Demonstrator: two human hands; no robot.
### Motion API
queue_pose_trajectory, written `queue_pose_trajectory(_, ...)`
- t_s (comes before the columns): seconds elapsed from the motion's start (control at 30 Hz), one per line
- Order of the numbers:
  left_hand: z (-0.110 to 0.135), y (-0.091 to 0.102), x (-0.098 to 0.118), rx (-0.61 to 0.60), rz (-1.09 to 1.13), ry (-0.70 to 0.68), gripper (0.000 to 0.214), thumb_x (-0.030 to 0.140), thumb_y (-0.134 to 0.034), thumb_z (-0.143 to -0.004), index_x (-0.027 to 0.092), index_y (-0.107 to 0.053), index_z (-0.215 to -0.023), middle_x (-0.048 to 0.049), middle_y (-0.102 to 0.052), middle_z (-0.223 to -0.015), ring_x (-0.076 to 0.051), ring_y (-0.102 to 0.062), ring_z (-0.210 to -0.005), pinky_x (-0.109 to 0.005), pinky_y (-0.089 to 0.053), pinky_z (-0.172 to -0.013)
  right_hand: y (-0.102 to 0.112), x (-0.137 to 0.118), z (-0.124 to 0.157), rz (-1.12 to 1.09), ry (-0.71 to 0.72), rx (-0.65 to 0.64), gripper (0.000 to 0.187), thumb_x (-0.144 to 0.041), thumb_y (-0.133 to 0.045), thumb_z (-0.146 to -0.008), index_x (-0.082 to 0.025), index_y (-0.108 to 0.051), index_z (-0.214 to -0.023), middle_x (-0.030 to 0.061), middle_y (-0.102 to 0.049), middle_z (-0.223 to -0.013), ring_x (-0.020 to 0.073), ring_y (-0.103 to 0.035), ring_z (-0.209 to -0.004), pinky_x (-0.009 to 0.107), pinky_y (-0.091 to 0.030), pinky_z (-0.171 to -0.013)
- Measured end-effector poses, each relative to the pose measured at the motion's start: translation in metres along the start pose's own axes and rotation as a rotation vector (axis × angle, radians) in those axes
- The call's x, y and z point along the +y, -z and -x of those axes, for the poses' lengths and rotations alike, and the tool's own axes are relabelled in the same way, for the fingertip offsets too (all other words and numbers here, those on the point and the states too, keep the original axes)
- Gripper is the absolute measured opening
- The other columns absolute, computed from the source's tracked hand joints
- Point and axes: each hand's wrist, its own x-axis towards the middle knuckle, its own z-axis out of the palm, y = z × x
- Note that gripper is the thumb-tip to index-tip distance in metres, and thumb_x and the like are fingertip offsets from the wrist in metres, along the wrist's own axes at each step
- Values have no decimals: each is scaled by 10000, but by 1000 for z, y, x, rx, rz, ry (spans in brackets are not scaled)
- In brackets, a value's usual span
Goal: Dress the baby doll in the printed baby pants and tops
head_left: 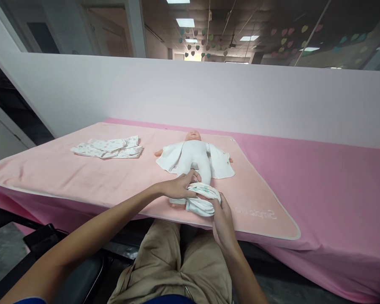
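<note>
A baby doll (194, 154) with a white cloth body lies on its back, head toward the wall and legs toward me. A white baby top (221, 162) is spread open under it, its sides out along the arms. White baby pants (204, 207) with a green print are bunched around the doll's lower legs. My left hand (182, 185) grips the upper left edge of the bunched pants, beside the doll's leg. On the other side, my right hand (222, 213) is closed on the right edge of the same gathered cloth. One doll foot (178, 206) shows at the left.
A folded white printed baby garment (107, 147) lies at the left on the light pink mat (259, 198). Beneath the mat is a darker pink sheet (335, 198). A white wall (209, 93) with glass above stands behind. The table's front edge is close to my legs.
</note>
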Motion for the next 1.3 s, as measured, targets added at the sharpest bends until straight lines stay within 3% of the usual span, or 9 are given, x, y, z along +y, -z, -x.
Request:
queue_pose_trajectory(0.2,0,-3,-2,101,85,55,391,382,-676,-894,218,-463,-1178,-74,-616,-1175,-261,-612,-1114,-407,-507,-947,-3,-2,-21,-148,-146,-130,496,-505,-704,-890,-199,-697,-1280,104,-763,-1273,314,-696,-1171,408,-578,-952)
queue_pose_trajectory(0.33,-1,-7,-9,151,200,24,378,333,-673,-896,223,-470,-1195,-57,-621,-1137,-247,-616,-1086,-393,-518,-924,8,3,-31,249,138,-85,431,-506,-719,-913,-228,-671,-1239,81,-749,-1205,296,-673,-1116,401,-547,-942)
queue_pose_trajectory(0.5,2,-8,-14,206,107,-44,395,344,-698,-901,227,-469,-1201,-37,-644,-1072,-230,-634,-976,-342,-502,-812,29,-3,-58,430,314,-240,401,-404,-767,-866,-232,-635,-1203,43,-718,-1094,249,-641,-943,356,-510,-821)
queue_pose_trajectory(0.67,3,6,-15,229,-199,-73,306,297,-658,-915,196,-582,-1194,-94,-697,-1155,-290,-657,-1058,-384,-492,-875,51,-41,-92,554,209,-548,340,-444,-834,-852,-228,-631,-1018,-3,-619,-926,207,-552,-861,318,-441,-752)
queue_pose_trajectory(0.77,6,21,-15,171,-248,-90,348,421,-692,-945,199,-630,-1206,-107,-696,-1182,-298,-640,-1079,-399,-487,-908,57,-72,-107,583,95,-730,382,-495,-851,-864,-230,-650,-1052,10,-622,-974,221,-565,-921,325,-452,-791)
queue_pose_trajectory(0.9,13,39,-14,88,-173,-86,426,565,-748,-922,227,-674,-1171,-79,-681,-1203,-273,-613,-1096,-371,-478,-926,49,-101,-129,577,44,-785,394,-594,-675,-995,-209,-652,-915,20,-592,-899,199,-535,-842,328,-434,-764)
queue_pose_trajectory(1.0,8,48,-17,98,-34,-7,395,593,-685,-966,215,-673,-1076,-49,-661,-1057,-213,-601,-929,-319,-462,-780,30,-108,-147,681,73,-840,417,-600,-676,-995,-207,-651,-859,12,-575,-854,180,-508,-795,311,-396,-705)
queue_pose_trajectory(1.17,-11,58,-45,307,293,123,474,645,-730,-925,200,-571,-889,19,-535,-772,-122,-471,-638,-268,-299,-557,3,-82,-175,701,178,-544,426,-643,-744,-923,-224,-671,-897,3,-612,-838,180,-531,-779,303,-392,-670)
queue_pose_trajectory(1.3,-12,54,-77,484,461,255,525,639,-843,-822,183,-583,-820,13,-594,-745,-127,-543,-655,-264,-375,-590,7,-42,-180,608,102,-269,507,-677,-855,-794,-229,-619,-817,12,-661,-829,207,-583,-796,322,-435,-686)
